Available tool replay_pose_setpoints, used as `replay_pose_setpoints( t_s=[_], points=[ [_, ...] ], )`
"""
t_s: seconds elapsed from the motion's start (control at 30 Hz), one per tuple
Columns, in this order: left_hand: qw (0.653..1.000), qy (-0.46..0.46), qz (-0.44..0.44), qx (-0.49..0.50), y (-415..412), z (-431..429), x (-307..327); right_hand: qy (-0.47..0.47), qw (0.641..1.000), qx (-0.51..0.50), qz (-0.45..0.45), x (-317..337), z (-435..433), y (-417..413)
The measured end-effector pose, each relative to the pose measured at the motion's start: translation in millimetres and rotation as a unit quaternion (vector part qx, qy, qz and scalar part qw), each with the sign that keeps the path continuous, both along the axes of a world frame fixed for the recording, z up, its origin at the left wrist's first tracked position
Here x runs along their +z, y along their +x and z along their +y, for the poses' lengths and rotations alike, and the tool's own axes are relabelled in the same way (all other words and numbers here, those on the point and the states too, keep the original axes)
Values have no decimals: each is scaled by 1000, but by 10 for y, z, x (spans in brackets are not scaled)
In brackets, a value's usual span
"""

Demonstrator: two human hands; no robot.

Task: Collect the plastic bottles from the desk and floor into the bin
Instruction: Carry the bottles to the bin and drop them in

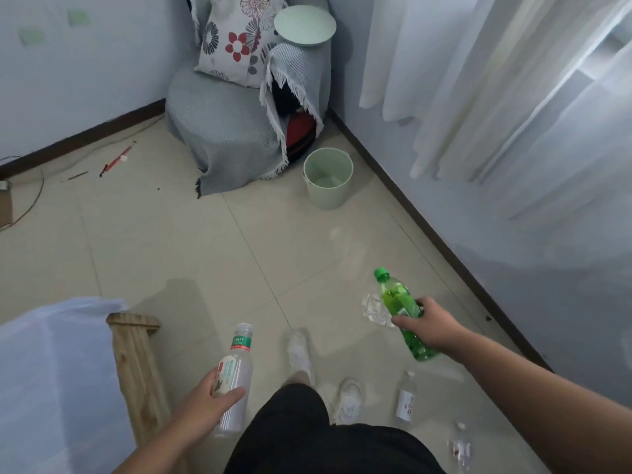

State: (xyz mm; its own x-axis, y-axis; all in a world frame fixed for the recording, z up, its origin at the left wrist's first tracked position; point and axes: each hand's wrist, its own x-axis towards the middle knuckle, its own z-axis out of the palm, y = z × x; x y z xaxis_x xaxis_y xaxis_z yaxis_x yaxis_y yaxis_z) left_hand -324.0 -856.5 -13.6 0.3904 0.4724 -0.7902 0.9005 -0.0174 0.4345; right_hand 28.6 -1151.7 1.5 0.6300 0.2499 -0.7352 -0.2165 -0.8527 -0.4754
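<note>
My left hand (pixel 208 398) grips a clear uncapped bottle (pixel 236 374) with a white and green label, held low at the bottom centre. My right hand (pixel 422 325) holds a green bottle (pixel 398 299) with a green cap, together with a crumpled clear bottle (pixel 374 309) pressed beside it. The pale green bin (pixel 327 177) stands open on the floor ahead, near the wall corner, and looks empty. Two more clear bottles lie on the tiles: one (pixel 406 398) with a white label by my right foot, another (pixel 461 446) at the bottom right.
A grey-covered armchair (pixel 222 121) with a floral cushion (pixel 236 39) fills the corner behind the bin; a pale green lid (pixel 305 25) rests on its arm. A wooden post (pixel 136 364) and white fabric are at my left. Curtains (pixel 496 80) hang on the right wall.
</note>
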Motion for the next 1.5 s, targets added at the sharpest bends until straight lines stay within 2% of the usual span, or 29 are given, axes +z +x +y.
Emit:
replay_pose_setpoints(
  t_s=[0.3,0.57,0.8,1.2,1.33,1.5],
  points=[
    [1000,-3,-8,-22,1471,1341,-305,-11,999,-37,-2,-155,1079,1158],
    [994,20,-28,-101,3214,2489,4,-91,992,-73,42,-173,1096,1524],
    [991,21,-41,-125,4539,2907,22,-102,987,-91,81,-322,1303,2233],
    [995,-17,21,-95,5543,3506,-73,-51,998,-3,48,-289,2588,4301],
    [994,-48,31,-94,5969,3828,-230,-45,997,-39,49,-392,3105,4687],
    [987,-92,37,-125,6673,4221,-684,-76,992,-93,35,-865,3752,4953]
  ],
)
